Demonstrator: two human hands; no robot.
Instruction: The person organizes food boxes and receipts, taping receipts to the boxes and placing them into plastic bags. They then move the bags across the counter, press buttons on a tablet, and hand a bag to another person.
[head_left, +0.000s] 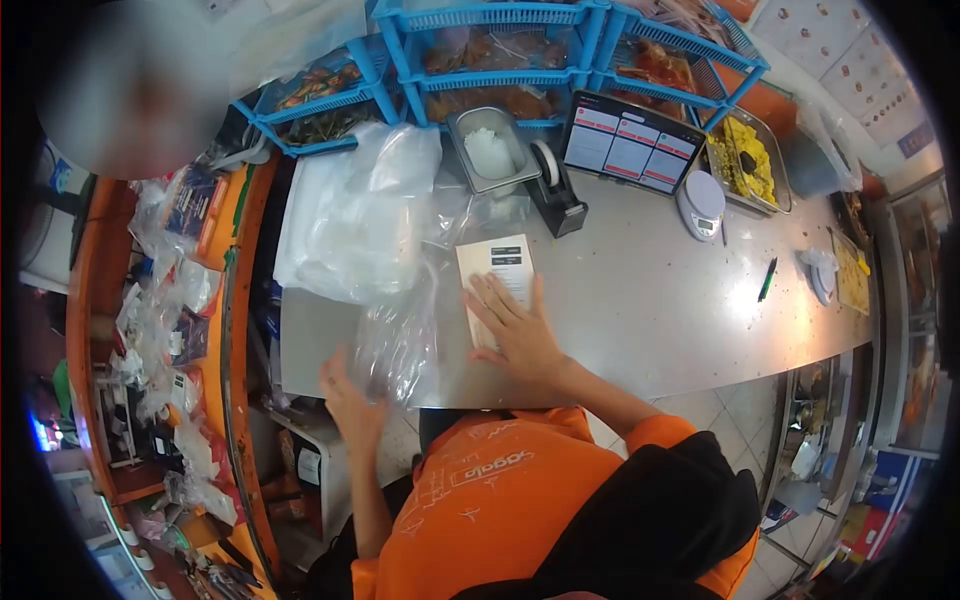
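Note:
My right hand (pixel 512 325) lies flat, fingers spread, on a beige flat packet or box (pixel 507 250) with a printed white label. The hand covers the packet's lower part. At the table's front edge, my left hand (pixel 352 400) is raised with its fingers apart and nothing visible in it. Close beside it, a clear plastic bag (pixel 400 345) droops toward the edge. A stack of translucent plastic bags (pixel 350 235) rests behind that bag.
On the metal table (pixel 640 300) stand a tape dispenser (pixel 557 190), a metal container of white stuff (pixel 492 150), a tablet (pixel 634 142), a small scale (pixel 702 205) and a tray of yellow food (pixel 745 160). A green pen (pixel 768 279) lies right. Blue racks (pixel 490 78) line the back.

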